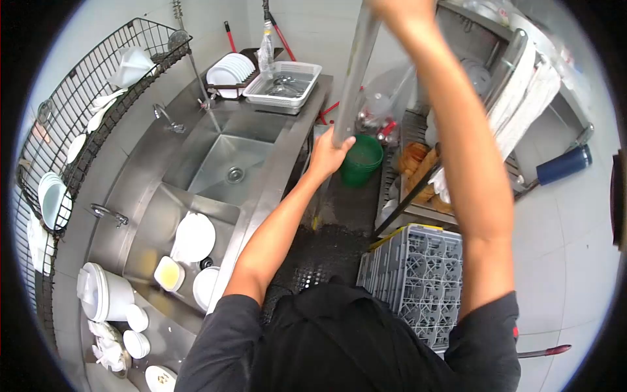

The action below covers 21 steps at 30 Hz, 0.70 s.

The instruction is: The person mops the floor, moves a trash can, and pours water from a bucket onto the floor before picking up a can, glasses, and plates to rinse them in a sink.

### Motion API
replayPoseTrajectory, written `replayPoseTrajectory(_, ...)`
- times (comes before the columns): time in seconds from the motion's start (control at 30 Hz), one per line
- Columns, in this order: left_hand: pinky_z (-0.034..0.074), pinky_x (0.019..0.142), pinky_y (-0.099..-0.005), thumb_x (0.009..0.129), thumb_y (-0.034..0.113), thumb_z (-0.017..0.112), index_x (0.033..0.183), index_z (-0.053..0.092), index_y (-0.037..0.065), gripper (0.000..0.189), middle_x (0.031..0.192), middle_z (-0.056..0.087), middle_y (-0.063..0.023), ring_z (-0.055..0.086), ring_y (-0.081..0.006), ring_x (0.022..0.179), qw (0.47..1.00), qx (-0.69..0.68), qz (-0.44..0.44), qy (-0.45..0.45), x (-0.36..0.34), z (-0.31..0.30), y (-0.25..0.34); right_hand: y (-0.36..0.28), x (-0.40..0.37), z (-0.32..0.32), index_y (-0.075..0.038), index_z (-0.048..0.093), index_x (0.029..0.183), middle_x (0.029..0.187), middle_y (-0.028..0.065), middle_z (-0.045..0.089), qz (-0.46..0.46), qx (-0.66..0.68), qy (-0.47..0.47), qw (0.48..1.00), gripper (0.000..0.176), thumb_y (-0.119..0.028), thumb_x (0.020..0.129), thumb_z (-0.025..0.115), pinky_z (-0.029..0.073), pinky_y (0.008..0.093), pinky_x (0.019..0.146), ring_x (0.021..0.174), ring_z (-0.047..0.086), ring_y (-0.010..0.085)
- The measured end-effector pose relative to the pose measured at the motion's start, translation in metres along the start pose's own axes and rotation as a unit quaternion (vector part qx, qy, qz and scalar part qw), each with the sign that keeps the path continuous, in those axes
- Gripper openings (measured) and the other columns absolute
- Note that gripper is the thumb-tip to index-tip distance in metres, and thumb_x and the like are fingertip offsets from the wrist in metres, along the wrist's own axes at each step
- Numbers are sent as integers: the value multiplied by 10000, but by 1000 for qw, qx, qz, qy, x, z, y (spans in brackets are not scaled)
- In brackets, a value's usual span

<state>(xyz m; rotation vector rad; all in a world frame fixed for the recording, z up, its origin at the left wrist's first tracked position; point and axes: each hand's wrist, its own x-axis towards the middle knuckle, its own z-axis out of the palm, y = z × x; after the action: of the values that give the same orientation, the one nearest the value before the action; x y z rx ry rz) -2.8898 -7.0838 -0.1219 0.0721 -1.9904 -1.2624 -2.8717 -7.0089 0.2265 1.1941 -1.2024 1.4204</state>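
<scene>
A long grey pole [356,78] rises steeply in front of me, its upper end cut off by the top of the head view. Low on it, my left hand [328,155] is closed around the shaft. My right hand [401,12] grips the same pole high up, partly out of frame. Just beyond my left hand, a green bucket [361,160] stands on the dark wet floor [336,219]. Where the pole's lower part ends is hidden by my left hand and forearm.
To the left runs a steel sink counter with a basin [251,160], dirty dishes [194,236] and a white tub [111,294]. A wire rack [98,72] hangs above. On the right are a steel shelf [408,219] and a grey glass crate [428,281].
</scene>
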Motion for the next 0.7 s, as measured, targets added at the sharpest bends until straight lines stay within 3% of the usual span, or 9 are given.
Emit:
replayPoseTrajectory(0.03, 489, 769, -333, 802, 183, 740, 1130, 629, 32, 377, 845, 640, -55, 588, -130, 811, 999, 29, -38, -14, -8, -6, -7, 10, -18, 10, 8, 516, 997, 743, 148, 620, -23, 11, 30, 999, 250, -177, 859, 611, 498, 391, 584, 615, 618, 267)
replayPoseTrajectory(0.1, 503, 765, -352, 785, 214, 754, 1128, 600, 36, 415, 863, 659, -106, 640, -214, 833, 999, 29, -21, -2, -6, -17, -15, 24, -40, 25, 9, 501, 1011, 727, 165, 613, -71, 21, 94, 993, 264, -170, 853, 613, 493, 400, 581, 620, 621, 285)
replayPoseTrajectory(0.17, 506, 751, -360, 747, 233, 794, 1109, 570, 43, 466, 844, 643, -105, 644, -224, 830, 999, 1, -39, 31, 0, -28, -1, 7, -49, 33, 11, 483, 1027, 686, 205, 597, 54, 117, 22, 991, 293, -162, 844, 633, 482, 434, 580, 626, 622, 362)
replayPoseTrajectory(0.33, 486, 714, -251, 765, 84, 782, 1421, 279, -14, 833, 1030, 562, -74, 546, -121, 864, 994, -57, 48, 85, 50, -92, 103, 2, -52, 59, -2, 430, 1102, 712, 276, 615, 84, 152, 3, 985, 351, -153, 848, 619, 499, 500, 615, 713, 637, 458)
replayPoseTrajectory(0.43, 447, 643, -249, 824, 72, 668, 1091, 540, -29, 313, 928, 585, -41, 528, -99, 811, 985, 5, 130, 114, 81, -123, 111, -6, -56, 67, 7, 453, 1119, 749, 272, 630, 99, 169, -12, 981, 378, -194, 849, 626, 511, 473, 646, 736, 646, 418)
replayPoseTrajectory(0.47, 466, 661, -267, 841, 100, 654, 997, 582, -51, 229, 959, 615, -57, 553, -111, 809, 982, -111, 88, 129, 82, -126, 108, -4, -61, 71, 13, 474, 1116, 764, 264, 637, 100, 173, -16, 980, 383, -213, 848, 630, 514, 458, 659, 747, 650, 397)
replayPoseTrajectory(0.57, 505, 656, -289, 861, 19, 614, 980, 581, -60, 147, 842, 634, -68, 604, -150, 723, 959, -71, 156, 225, 90, -130, 114, 15, -84, 83, 29, 535, 1106, 809, 243, 657, 126, 188, -39, 973, 409, -268, 846, 641, 525, 412, 698, 780, 663, 333)
replayPoseTrajectory(0.63, 404, 436, -265, 881, 65, 621, 952, 569, -25, 127, 666, 549, -31, 482, -108, 484, 961, -162, 101, 199, 100, -149, 102, 44, -106, 85, 40, 576, 1100, 838, 228, 671, 154, 203, -69, 964, 435, -304, 845, 648, 531, 382, 724, 803, 672, 291)
replayPoseTrajectory(0.7, 347, 428, -252, 888, 122, 653, 949, 564, -4, 166, 602, 458, -1, 399, -84, 463, 963, -138, 57, 224, 103, -150, 109, 95, -140, 77, 51, 617, 1094, 868, 214, 685, 213, 232, -106, 943, 467, -341, 844, 656, 538, 352, 750, 825, 681, 249)
